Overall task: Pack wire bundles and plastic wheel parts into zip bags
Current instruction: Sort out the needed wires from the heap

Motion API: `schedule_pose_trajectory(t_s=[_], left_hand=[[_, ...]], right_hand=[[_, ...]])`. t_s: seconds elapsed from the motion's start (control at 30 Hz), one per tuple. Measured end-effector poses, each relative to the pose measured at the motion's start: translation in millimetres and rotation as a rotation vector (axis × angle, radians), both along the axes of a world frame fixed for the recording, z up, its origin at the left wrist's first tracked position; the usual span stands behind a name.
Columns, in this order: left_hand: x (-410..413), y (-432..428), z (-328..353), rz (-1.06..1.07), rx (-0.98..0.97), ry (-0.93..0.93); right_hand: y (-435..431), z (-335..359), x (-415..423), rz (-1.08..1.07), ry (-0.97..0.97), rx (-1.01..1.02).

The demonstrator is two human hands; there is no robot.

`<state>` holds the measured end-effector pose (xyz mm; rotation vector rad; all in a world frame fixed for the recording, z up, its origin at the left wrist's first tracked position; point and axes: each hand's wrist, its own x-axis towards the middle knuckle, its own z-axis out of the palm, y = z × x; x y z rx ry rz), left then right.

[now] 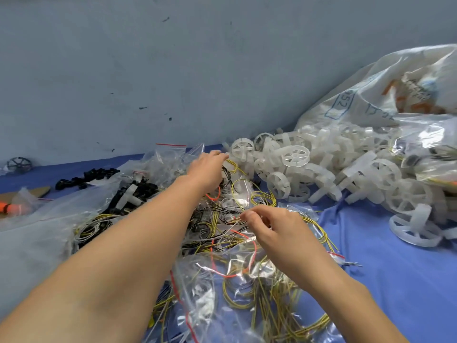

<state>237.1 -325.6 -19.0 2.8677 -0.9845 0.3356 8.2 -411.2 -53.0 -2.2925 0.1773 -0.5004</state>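
A heap of white plastic wheel parts lies at the right on the blue table cover. Yellow, black and red wire bundles sprawl in the middle, mixed with clear zip bags that have red seal strips. My left hand reaches far forward to the near edge of the wheel heap, fingers extended toward a wheel and a yellow wire loop. My right hand hovers over the wire pile, thumb and fingers pinching thin wires beside a zip bag.
A large clear sack with printed labels sits behind the wheels at the right. Black plastic parts and more empty bags lie at the left. A blue-grey wall closes the back. An orange object sits at the far left.
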Motion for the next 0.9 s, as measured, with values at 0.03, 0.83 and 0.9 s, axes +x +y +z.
schedule_pose_trajectory(t_s=[0.03, 0.83, 0.9], left_hand=[[3.6, -2.7, 0.0, -0.014, 0.114, -0.059], [-155.9, 118.5, 35.4, -0.319, -0.398, -0.143], [-167.5, 130.1, 28.0, -0.288, -0.452, -0.130]], right_hand=[[-2.2, -0.7, 0.8, -0.010, -0.009, 0.010], [35.2, 33.0, -1.8, 0.240, -0.201, 0.031], [48.6, 31.4, -3.9, 0.302, -0.201, -0.013]])
